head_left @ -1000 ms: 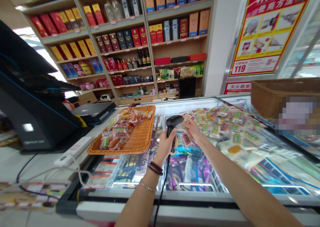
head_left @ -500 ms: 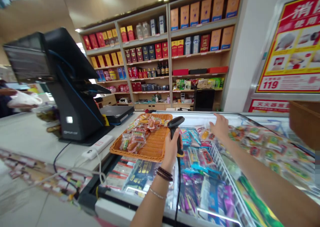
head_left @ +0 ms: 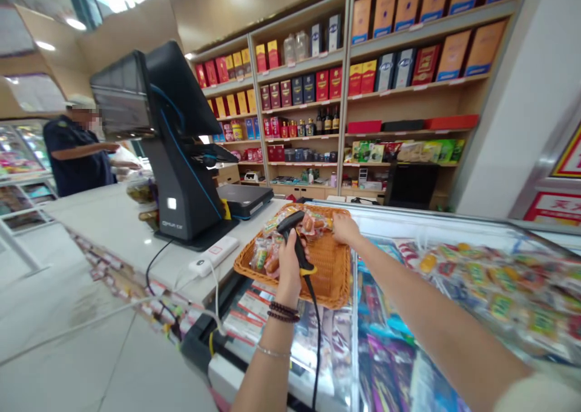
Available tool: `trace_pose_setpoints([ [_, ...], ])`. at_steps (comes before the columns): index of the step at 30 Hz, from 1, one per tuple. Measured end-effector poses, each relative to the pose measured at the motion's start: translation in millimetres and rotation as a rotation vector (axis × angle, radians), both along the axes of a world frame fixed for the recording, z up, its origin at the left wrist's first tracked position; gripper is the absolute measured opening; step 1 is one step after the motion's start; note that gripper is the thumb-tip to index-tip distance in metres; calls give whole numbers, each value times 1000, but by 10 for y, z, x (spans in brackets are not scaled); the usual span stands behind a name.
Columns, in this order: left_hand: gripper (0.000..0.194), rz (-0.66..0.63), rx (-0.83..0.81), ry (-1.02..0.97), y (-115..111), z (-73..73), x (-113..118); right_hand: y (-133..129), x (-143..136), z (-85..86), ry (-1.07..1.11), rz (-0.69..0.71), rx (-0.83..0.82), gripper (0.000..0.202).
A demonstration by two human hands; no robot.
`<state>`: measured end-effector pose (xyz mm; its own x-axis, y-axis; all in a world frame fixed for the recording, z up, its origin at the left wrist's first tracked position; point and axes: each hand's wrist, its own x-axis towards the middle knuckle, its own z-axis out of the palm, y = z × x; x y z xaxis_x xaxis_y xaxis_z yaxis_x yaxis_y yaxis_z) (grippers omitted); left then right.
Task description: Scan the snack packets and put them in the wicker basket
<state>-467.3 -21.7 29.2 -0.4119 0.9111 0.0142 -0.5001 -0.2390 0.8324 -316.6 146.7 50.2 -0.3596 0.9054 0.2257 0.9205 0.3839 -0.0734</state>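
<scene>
My left hand (head_left: pixel 290 261) is wrapped around the handle of a black barcode scanner (head_left: pixel 291 220), held upright over the front of an orange wicker basket (head_left: pixel 333 282). The scanner's cable hangs down past my wrist. Several clear-wrapped sausages (head_left: pixel 272 261) lie along the left and far side of the basket. At the basket's far right corner, my right hand (head_left: pixel 345 229) has its fingers curled onto the end of a wrapped sausage (head_left: pixel 318 223); the fingertips are partly hidden.
Left of the basket stand a black checkout terminal (head_left: pixel 181 188), a flat black scale (head_left: pixel 247 200) and a white power strip (head_left: pixel 213 256). Right of it, a glass-topped freezer holds many wrapped snacks (head_left: pixel 499 297). Boxed goods fill shelves behind. A person (head_left: pixel 75 152) stands far left.
My right hand has moved left from over the freezer to the basket's far corner. The scanner in my left hand has shifted left over the basket. The view has turned left, bringing the person into sight.
</scene>
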Motion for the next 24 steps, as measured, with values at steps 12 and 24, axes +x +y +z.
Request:
trace_pose_setpoints([
  [12, 86, -6, 11, 1, 67, -87, 40, -374, -68, 88, -209, 61, -126, 35],
  [24, 80, 5, 29, -17, 99, -133, -21, -386, 12, 14, -30, 10, -142, 47],
])
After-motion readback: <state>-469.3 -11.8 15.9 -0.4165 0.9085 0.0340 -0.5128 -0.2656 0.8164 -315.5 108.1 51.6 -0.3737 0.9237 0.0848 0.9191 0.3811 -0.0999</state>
